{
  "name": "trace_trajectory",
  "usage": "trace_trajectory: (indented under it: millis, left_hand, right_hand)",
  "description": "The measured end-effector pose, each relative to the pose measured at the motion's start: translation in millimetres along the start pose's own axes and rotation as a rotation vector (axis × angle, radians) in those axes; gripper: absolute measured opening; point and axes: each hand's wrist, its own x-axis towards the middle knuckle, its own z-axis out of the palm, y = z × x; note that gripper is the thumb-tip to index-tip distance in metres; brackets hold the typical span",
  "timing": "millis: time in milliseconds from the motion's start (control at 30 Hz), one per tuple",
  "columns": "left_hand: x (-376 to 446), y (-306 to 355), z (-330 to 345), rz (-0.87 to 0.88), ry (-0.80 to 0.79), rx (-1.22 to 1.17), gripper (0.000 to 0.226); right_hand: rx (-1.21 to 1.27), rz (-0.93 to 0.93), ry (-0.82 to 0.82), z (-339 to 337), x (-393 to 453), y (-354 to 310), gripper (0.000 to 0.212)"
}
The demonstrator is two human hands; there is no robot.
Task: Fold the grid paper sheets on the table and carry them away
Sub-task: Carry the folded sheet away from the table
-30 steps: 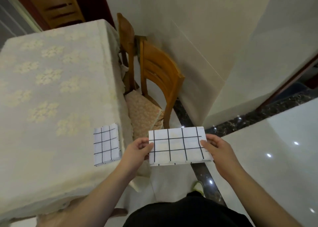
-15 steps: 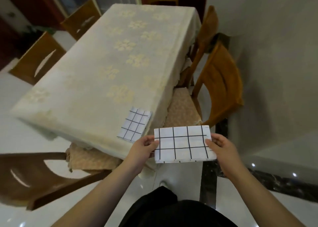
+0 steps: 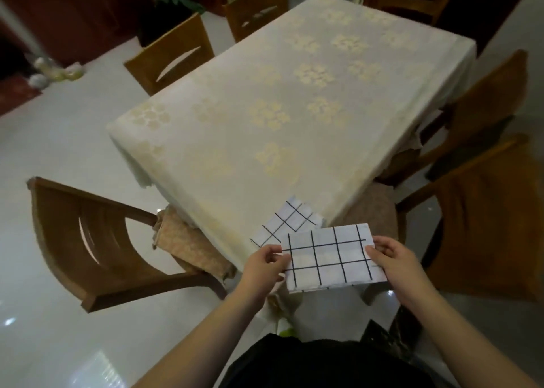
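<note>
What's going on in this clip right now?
A person stands at the near corner of the table, holding a folded grid sheet in the air with both hands: the left hand pinches its left edge, the right hand its right edge. A second folded sheet lies on the tablecloth at that corner, partly hidden behind the held one. Wooden chairs stand around the table.

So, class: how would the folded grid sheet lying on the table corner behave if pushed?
The folded grid sheet looks thin and flat, so probably light and floppy. It will likely slide on the tablecloth; lying at the corner, it could slip off.
</note>
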Motion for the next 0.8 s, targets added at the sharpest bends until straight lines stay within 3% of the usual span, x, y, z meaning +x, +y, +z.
trace_trajectory:
  millis: [200,600,800]
  left_hand:
    - [19.0,-10.6,-7.7,-0.057,0.072,-0.053,0.027]
    - [47.3,-25.1,-3.9,-0.204,0.357,-0.225,0.008]
    - [58.7,-22.4,1.0,-0.27,0.466,-0.173,0.014]
  right_hand:
    - [-0.102,-0.044,-0.067,28.3,47.0,-24.0,0.023]
    - [-0.628,-0.144,-0.438,89.8,154.8,-58.2,0.025]
    - [-0.794,-0.178,-0.536,112.5,181.5,-60.7,0.023]
